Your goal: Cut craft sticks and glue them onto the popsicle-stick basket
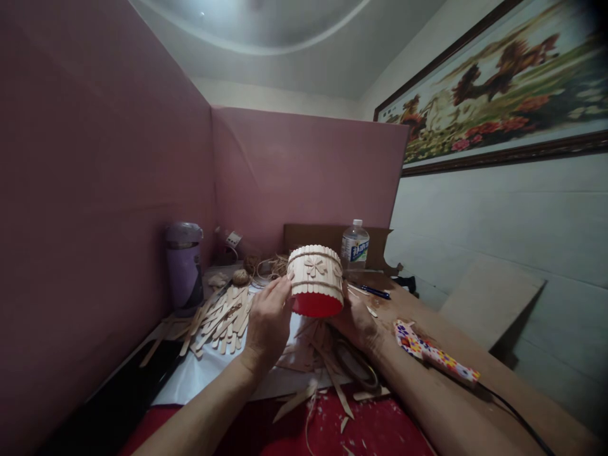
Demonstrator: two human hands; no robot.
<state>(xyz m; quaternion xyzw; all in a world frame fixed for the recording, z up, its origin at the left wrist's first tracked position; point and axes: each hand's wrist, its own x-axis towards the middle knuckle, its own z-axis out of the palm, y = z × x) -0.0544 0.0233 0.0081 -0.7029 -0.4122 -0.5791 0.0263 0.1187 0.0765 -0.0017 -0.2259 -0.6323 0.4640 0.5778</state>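
Observation:
Between my two hands is a round pot clad in wooden craft sticks [304,261], tilted so that its red underside shows. Two twine bands circle it, and a flower of small wood pieces [315,266] sits on its front. My left hand [270,316] grips the pot's left side, fingers along the wall. On the right side, my right hand [356,320] holds it from beside and below, its fingertips partly hidden by the pot. Beneath my right hand lies a dark looped handle [356,367], apparently of scissors. Loose craft sticks [230,320] are piled left of my left hand.
A flower-patterned glue gun [434,354] with a black cord lies at the right. Behind stand a clear labelled bottle [355,247] and, at left, a purple flask [184,269]. Twine [270,269], a blue pen [375,291] and cut stick pieces [297,403] lie about. Pink panels [304,171] enclose the back and left.

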